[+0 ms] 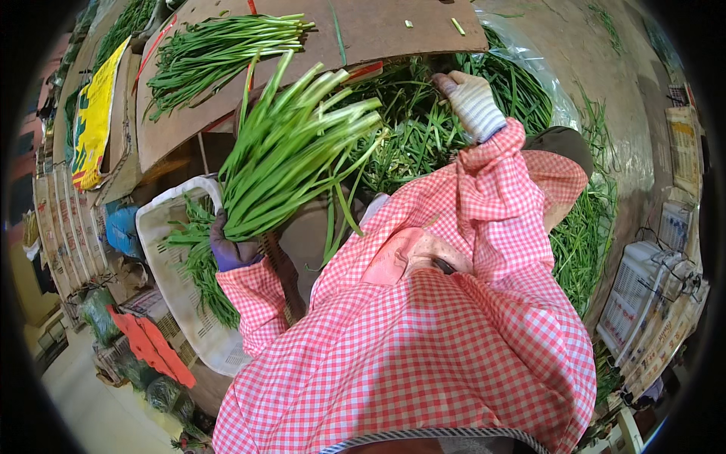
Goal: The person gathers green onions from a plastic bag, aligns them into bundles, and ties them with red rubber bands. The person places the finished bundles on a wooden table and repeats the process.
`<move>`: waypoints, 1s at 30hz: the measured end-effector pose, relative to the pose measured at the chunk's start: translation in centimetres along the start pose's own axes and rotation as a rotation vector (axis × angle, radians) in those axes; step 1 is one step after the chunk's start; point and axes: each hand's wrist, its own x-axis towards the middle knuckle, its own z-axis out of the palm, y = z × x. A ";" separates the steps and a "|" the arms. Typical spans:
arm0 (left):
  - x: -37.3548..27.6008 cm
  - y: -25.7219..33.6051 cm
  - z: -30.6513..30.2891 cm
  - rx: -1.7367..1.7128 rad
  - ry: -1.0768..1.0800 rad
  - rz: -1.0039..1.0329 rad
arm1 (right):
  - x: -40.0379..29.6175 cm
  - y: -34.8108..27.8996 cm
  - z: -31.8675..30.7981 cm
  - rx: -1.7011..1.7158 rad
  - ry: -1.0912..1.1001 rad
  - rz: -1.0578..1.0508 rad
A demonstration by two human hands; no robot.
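My left hand [231,247], in a dark purple glove, is closed around the leafy end of a large bunch of garlic chives [289,164]. The pale cut stems point up and to the right, and a few loose leaves hang from it. My right hand [468,101] wears a striped knit glove with the fingertips stained. It hovers over a heap of chive trimmings [411,150], fingers bent together; whether they pinch a leaf is unclear. A smaller bunch of chives [227,57] lies on the brown board [391,28] beyond my left hand.
A white plastic basket [156,249] holding chives [210,267] stands beside my left forearm. Clear plastic sheeting [533,62] borders more chives [513,85] at right. Loose leaves [584,249] cover the floor beside my right leg. White crates [629,295] stand at far right.
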 end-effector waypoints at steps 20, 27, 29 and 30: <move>2.4 -0.9 -2.4 -0.043 -0.054 0.033 | 0.8 -7.5 5.7 0.254 -0.515 -0.105; 1.8 -1.3 -0.7 -0.036 -0.164 -0.040 | 1.1 -8.8 5.7 -0.165 -0.559 -0.271; 2.6 -0.8 -1.8 -0.006 -0.058 -0.030 | 2.0 -7.1 7.6 -0.201 -0.590 -0.373; 2.7 -0.5 -2.1 0.009 -0.001 -0.022 | 1.9 -6.5 8.5 -0.139 -0.594 -0.540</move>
